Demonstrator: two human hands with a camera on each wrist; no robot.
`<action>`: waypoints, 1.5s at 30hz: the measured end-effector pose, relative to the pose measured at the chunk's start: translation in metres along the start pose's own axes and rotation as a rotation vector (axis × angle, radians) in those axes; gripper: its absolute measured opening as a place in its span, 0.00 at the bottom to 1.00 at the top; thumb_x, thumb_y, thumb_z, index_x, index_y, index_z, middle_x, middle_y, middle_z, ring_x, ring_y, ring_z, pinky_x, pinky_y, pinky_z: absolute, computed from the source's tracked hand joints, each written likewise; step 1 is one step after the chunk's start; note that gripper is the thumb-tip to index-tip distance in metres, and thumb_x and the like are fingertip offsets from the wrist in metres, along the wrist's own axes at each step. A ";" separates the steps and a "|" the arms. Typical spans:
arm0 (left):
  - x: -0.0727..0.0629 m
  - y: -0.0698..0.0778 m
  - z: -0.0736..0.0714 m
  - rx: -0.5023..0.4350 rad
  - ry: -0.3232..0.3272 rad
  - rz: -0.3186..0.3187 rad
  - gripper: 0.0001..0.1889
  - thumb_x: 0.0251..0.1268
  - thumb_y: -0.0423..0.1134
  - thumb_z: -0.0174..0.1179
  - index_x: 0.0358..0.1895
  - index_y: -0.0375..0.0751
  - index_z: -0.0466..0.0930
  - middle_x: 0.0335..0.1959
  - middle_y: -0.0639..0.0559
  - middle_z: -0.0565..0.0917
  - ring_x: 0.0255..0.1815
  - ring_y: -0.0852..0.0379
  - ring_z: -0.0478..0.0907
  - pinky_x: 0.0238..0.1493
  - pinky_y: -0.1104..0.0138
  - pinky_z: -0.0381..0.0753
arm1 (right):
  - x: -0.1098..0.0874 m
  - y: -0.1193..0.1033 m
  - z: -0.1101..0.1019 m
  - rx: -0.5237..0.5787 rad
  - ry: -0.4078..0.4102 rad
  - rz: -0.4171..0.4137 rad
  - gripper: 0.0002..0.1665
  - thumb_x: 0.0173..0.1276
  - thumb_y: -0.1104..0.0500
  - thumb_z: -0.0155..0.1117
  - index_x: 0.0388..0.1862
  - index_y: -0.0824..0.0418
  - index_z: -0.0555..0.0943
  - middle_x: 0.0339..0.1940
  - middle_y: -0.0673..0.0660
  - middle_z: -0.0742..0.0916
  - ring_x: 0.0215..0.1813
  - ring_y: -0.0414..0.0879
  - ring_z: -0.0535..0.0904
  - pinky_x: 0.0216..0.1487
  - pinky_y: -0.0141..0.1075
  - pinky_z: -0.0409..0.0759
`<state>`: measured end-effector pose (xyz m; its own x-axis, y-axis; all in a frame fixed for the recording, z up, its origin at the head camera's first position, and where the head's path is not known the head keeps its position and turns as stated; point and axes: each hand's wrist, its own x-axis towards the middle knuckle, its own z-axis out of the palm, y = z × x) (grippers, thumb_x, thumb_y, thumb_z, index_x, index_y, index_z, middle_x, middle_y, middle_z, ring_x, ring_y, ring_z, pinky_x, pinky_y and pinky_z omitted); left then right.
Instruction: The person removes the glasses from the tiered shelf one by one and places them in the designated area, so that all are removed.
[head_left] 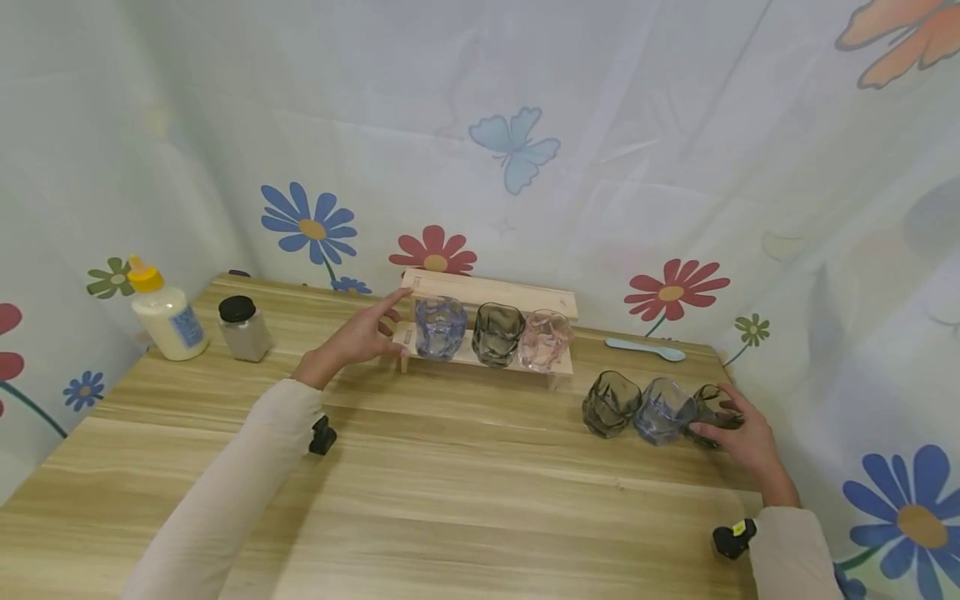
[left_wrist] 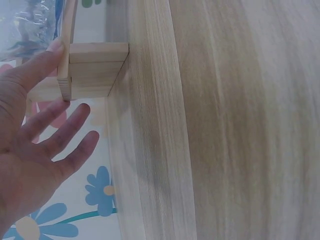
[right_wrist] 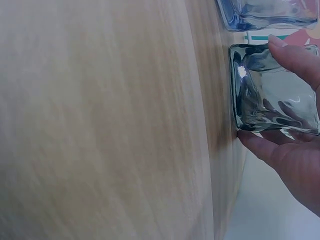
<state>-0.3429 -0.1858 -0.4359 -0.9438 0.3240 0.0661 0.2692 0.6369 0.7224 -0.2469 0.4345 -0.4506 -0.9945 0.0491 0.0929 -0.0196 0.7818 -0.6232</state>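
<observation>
The right hand (head_left: 750, 440) grips a smoky-grey tumbler (right_wrist: 262, 92) between thumb and fingers, its mouth upward. The left hand (head_left: 363, 335), fingers spread, touches a two-tier wooden rack (head_left: 487, 292), whose long axis runs rightward from it.

The right hand (right_wrist: 300, 167) grips a smoky glass (right_wrist: 272, 95) (a bluish glass (right_wrist: 270, 16) just beside).

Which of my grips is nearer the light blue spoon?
Right. Your right grip holds the rightmost glass, to the right of the spoon and closer to you; your left grip is farther off, at the left end of the wooden rack.
</observation>
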 end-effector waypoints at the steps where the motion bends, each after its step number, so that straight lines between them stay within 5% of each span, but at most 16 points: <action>1: 0.000 0.000 0.000 -0.001 -0.001 0.001 0.56 0.55 0.36 0.75 0.81 0.59 0.46 0.63 0.33 0.74 0.56 0.34 0.81 0.52 0.46 0.82 | 0.000 0.000 0.000 0.002 -0.001 0.000 0.55 0.62 0.57 0.75 0.79 0.68 0.53 0.67 0.83 0.69 0.64 0.74 0.70 0.52 0.53 0.78; 5: 0.001 -0.001 0.000 -0.010 -0.002 0.006 0.55 0.56 0.36 0.75 0.81 0.60 0.45 0.63 0.33 0.74 0.56 0.33 0.80 0.51 0.46 0.82 | 0.001 0.001 0.001 0.011 -0.006 0.007 0.57 0.62 0.57 0.75 0.80 0.68 0.51 0.68 0.83 0.67 0.67 0.75 0.66 0.59 0.66 0.71; 16: -0.001 0.001 0.000 -0.015 -0.004 -0.003 0.55 0.56 0.34 0.74 0.81 0.59 0.45 0.63 0.33 0.74 0.56 0.33 0.80 0.51 0.46 0.82 | -0.002 -0.003 -0.001 0.052 -0.018 0.022 0.61 0.61 0.55 0.76 0.82 0.64 0.47 0.73 0.82 0.62 0.72 0.78 0.59 0.64 0.71 0.64; 27: -0.002 0.003 -0.001 -0.008 -0.003 -0.005 0.55 0.56 0.35 0.74 0.82 0.58 0.45 0.63 0.32 0.74 0.57 0.33 0.80 0.54 0.44 0.81 | -0.005 -0.024 -0.030 0.131 -0.073 0.075 0.61 0.65 0.49 0.72 0.83 0.60 0.43 0.80 0.77 0.49 0.75 0.81 0.49 0.63 0.75 0.60; 45: 0.000 -0.002 0.001 -0.006 0.002 0.004 0.56 0.55 0.37 0.75 0.81 0.60 0.45 0.63 0.33 0.74 0.56 0.33 0.80 0.54 0.44 0.81 | 0.002 -0.086 -0.026 0.174 0.009 -0.080 0.56 0.66 0.54 0.72 0.83 0.58 0.48 0.81 0.72 0.51 0.77 0.78 0.50 0.63 0.76 0.61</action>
<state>-0.3433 -0.1862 -0.4376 -0.9431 0.3250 0.0707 0.2721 0.6314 0.7262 -0.2448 0.3834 -0.3771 -0.9881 -0.0030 0.1539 -0.1171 0.6638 -0.7387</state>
